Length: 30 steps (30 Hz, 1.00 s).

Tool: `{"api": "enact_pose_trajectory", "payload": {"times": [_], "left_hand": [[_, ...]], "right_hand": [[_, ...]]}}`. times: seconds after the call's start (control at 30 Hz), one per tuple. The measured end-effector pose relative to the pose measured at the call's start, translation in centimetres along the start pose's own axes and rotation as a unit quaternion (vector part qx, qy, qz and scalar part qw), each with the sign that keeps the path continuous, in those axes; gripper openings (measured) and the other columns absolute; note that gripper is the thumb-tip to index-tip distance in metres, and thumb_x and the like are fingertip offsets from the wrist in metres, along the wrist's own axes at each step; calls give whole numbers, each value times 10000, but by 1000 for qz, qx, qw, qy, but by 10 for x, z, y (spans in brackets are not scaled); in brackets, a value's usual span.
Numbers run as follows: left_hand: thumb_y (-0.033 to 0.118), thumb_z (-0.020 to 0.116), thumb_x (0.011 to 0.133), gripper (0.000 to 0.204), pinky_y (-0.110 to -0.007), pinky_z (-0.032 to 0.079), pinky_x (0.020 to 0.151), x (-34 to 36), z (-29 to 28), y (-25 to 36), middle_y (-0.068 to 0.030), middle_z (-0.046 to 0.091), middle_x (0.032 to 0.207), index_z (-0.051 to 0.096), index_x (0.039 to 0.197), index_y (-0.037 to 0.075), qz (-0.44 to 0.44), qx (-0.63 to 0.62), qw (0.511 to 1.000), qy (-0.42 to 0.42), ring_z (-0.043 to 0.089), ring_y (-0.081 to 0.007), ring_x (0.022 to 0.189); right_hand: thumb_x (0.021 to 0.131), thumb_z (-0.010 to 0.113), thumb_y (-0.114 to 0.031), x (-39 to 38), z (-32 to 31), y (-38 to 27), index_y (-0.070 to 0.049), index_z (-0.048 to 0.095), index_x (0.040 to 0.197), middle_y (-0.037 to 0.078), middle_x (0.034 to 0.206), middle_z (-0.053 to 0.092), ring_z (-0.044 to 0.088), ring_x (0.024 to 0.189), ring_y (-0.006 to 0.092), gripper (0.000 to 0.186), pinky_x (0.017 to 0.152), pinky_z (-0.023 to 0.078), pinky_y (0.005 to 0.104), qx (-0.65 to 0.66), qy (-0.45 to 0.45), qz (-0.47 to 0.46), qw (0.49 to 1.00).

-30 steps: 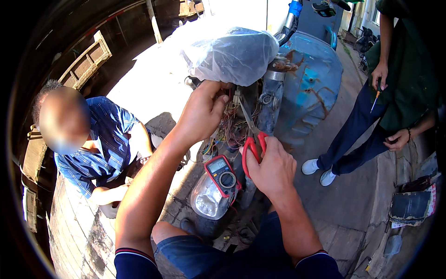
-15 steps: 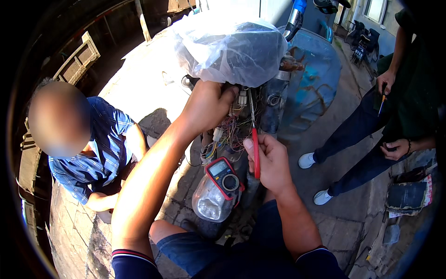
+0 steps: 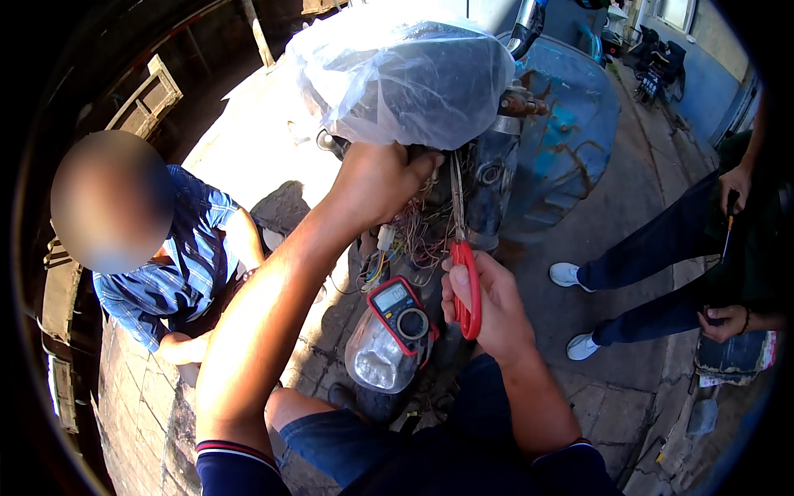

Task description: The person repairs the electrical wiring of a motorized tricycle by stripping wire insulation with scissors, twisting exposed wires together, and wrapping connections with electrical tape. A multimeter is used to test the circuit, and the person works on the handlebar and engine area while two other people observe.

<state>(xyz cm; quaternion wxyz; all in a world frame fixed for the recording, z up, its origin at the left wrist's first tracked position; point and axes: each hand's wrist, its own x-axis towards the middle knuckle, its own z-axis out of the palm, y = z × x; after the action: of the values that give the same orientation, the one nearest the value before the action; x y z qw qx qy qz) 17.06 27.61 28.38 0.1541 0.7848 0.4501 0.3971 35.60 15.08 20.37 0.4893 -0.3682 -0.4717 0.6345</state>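
My left hand (image 3: 389,178) reaches into a tangle of coloured wires (image 3: 413,231) below a plastic-covered bulky part (image 3: 401,70), its fingers bent round something hidden. My right hand (image 3: 492,310) grips red-handled scissors (image 3: 467,285), blades pointing up into the wiring near my left fingers, beside a dark metal tube (image 3: 488,198). A white connector (image 3: 385,237) hangs among the wires. Below them a red-and-grey multimeter (image 3: 399,316) lies on a crumpled, clear, shiny object (image 3: 374,360).
A person in a blue checked shirt (image 3: 165,306) is low at my left. Another person's legs (image 3: 637,256) and hand with a screwdriver (image 3: 734,186) are at right. A rusty blue panel (image 3: 566,140) is behind the tube. A parked dark vehicle (image 3: 653,62) stands farther back.
My left hand has shifted slightly rightward. The scissors have turned upright, blades reaching into the wiring beside my fingers. The standing person appears farther right in the view.
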Motion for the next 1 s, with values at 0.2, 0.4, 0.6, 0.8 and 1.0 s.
{"api": "enact_pose_trajectory", "payload": {"times": [0.2, 0.4, 0.6, 0.8, 1.0], "left_hand": [[105, 736, 894, 322, -457, 528, 891, 3, 3, -4, -231, 715, 1019, 648, 1174, -26, 19, -30, 999, 16, 685, -408, 1010], [40, 682, 923, 213, -380, 532, 848, -8, -4, -1, -175, 712, 1052, 663, 1117, -45, -15, -147, 988, 48, 684, -244, 942], [9, 687, 897, 166, -358, 520, 677, -61, -3, 12, -125, 631, 895, 701, 1062, -2, -17, -10, 995, 101, 652, -244, 738], [13, 745, 847, 291, -410, 479, 614, -91, 28, 23, -122, 582, 834, 721, 1136, 34, 24, 186, 978, 86, 607, -316, 686], [95, 757, 806, 345, -410, 462, 571, -103, 32, 21, -86, 541, 808, 706, 1143, 40, 44, 242, 965, 94, 604, -282, 697]], "right_hand": [[1052, 611, -310, -26, -17, 3, 33, 582, 1201, 61, 877, 609, 587, 656, 119, 375, 608, 478, 250, 16, -34, -15, 999], [1032, 636, -333, -30, -34, 0, 44, 605, 1170, 69, 832, 620, 583, 625, 107, 402, 575, 468, 243, -33, -60, 37, 997], [1015, 667, -166, -19, -42, -8, 19, 621, 1111, 27, 751, 616, 578, 594, 82, 213, 553, 445, 230, -4, -63, 90, 994], [1016, 666, -155, -5, -40, -9, 23, 620, 1093, 14, 716, 599, 558, 559, 73, 200, 521, 433, 231, -29, -68, 117, 990], [1019, 671, -160, 1, -40, -10, 18, 622, 1086, 4, 691, 587, 543, 544, 65, 196, 511, 432, 226, -34, -72, 116, 990]]}}
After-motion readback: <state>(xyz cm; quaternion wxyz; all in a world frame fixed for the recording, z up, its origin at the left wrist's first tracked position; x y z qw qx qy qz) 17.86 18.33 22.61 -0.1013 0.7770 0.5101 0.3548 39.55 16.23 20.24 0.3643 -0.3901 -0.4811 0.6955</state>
